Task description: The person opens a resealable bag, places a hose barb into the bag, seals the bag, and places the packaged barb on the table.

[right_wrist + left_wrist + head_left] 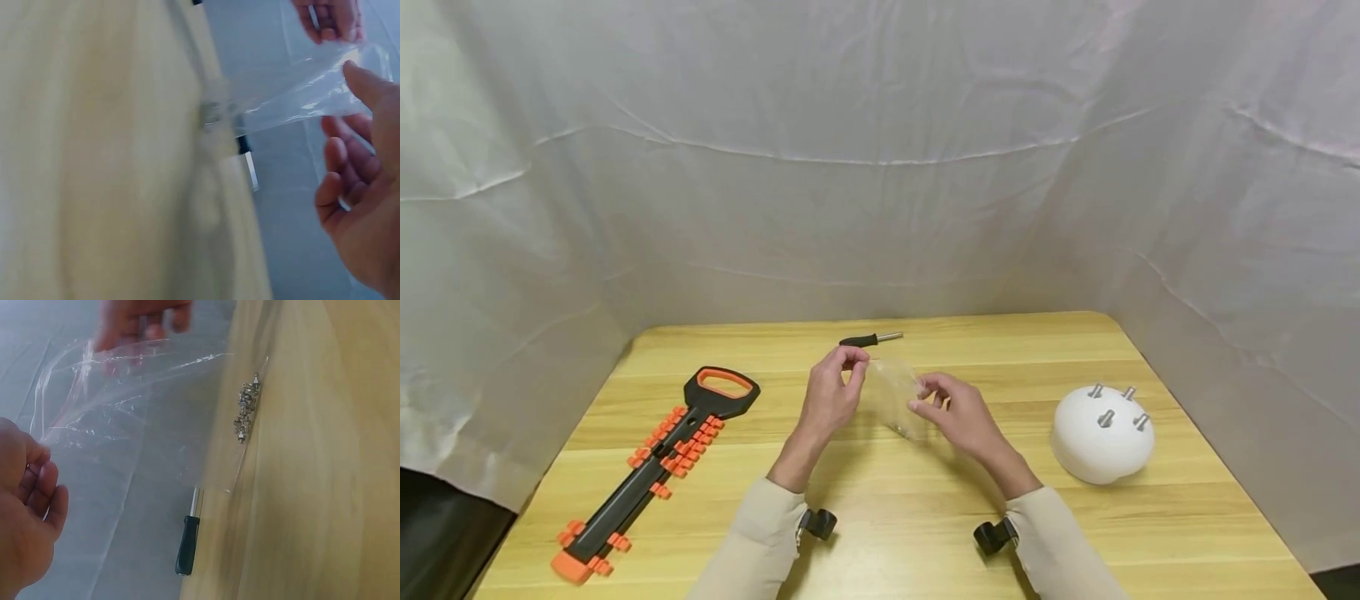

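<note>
A clear plastic bag (892, 398) hangs between both hands above the table, with several small metal screw-like parts (245, 407) gathered along its lower edge. The left hand (832, 392) pinches one upper corner of the bag between thumb and fingers. On the bag's other side, the right hand (958, 412) holds the edge, its thumb in front of the film and its fingers curled behind, as the right wrist view shows. Behind the bag on the table lies a screwdriver (861, 341) with a dark handle and a metal shaft.
On the left lies a long black rack (625, 500) with orange clips and a loop handle (722, 390). A rounded white piece (1097, 446) with several upright metal bolts (1106, 418) stands on the right. Pale cloth (880, 208) encloses the wooden table (895, 542) at back and sides.
</note>
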Demonstrator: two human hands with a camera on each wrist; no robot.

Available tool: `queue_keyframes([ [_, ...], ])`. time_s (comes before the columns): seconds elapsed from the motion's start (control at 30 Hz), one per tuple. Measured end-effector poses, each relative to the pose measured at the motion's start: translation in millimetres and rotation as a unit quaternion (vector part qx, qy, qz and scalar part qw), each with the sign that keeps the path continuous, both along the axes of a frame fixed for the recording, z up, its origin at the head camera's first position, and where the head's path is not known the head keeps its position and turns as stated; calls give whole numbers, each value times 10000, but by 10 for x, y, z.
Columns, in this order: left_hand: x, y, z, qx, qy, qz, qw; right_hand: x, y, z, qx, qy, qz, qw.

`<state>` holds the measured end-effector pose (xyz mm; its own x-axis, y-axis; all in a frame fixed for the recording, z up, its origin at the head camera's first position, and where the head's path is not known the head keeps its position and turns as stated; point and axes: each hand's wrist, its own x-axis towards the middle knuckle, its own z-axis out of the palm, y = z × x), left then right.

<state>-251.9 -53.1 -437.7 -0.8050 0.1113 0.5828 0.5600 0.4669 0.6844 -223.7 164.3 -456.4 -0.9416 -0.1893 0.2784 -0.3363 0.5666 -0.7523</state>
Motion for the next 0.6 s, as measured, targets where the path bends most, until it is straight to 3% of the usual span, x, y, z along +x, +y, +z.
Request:
queue_keyframes([
  [0.23,39,-24,-5,119,113,101,9998,-12,-43,132,-233,1021,-167,9944],
  [0.5,53,-73,-26,395,10,-16,9992,-21,-54,160,-414,1353,-141,9898],
  [0.6,51,-101,-60,484,-424,-274,9976,-21,-63,212,-579,1320,-162,9894],
])
